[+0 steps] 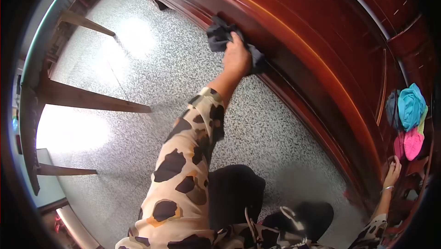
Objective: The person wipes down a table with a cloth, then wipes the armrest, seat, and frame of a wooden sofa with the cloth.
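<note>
A dark grey cloth (219, 35) is bunched under my left hand (238, 58), which presses it against the lower side of a glossy red-brown wooden piece of furniture (294, 51). My left arm stretches forward in a patterned sleeve. At the far right, my right hand (392, 172), with a bracelet at the wrist, rests on the wood with its fingers extended. Just above that hand lie a bright blue cloth (411, 106) and a pink cloth (413, 143), with a bit of greyish and yellow-green cloth beside them.
Speckled grey floor (174, 65) with bright reflections runs alongside the furniture. On the left, a glass-edged table has brown wooden legs (92, 96) reaching to the floor. My dark-clad knees (235, 189) are at the bottom. A pale box-like object (78, 228) sits at lower left.
</note>
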`<state>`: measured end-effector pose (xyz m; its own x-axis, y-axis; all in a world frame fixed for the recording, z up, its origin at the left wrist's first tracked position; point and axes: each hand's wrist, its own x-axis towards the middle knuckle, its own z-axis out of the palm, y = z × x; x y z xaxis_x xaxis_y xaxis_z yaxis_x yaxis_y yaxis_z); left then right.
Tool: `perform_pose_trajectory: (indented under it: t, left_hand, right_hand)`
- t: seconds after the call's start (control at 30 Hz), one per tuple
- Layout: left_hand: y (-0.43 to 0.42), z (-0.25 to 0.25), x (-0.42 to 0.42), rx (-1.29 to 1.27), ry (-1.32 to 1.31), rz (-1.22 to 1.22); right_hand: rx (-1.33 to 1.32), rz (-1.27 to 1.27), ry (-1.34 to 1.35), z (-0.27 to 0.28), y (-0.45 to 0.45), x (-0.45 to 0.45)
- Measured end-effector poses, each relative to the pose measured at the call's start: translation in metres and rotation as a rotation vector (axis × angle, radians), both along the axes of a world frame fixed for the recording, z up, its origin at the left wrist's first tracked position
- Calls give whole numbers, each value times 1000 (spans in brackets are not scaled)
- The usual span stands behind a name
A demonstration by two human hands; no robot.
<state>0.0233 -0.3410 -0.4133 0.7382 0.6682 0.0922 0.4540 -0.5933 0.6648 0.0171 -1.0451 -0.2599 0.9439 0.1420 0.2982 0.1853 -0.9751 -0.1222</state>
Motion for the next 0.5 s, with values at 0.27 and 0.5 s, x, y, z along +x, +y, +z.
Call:
perform_pose_trajectory:
  t: [0.27, 0.5]
  left_hand:
    - [142, 11, 40, 45, 225, 19]
    - [-42, -13, -17, -128, -44, -266]
  right_hand:
    - [24, -91, 53, 8, 15, -9]
    - [22, -37, -20, 0, 3, -6]
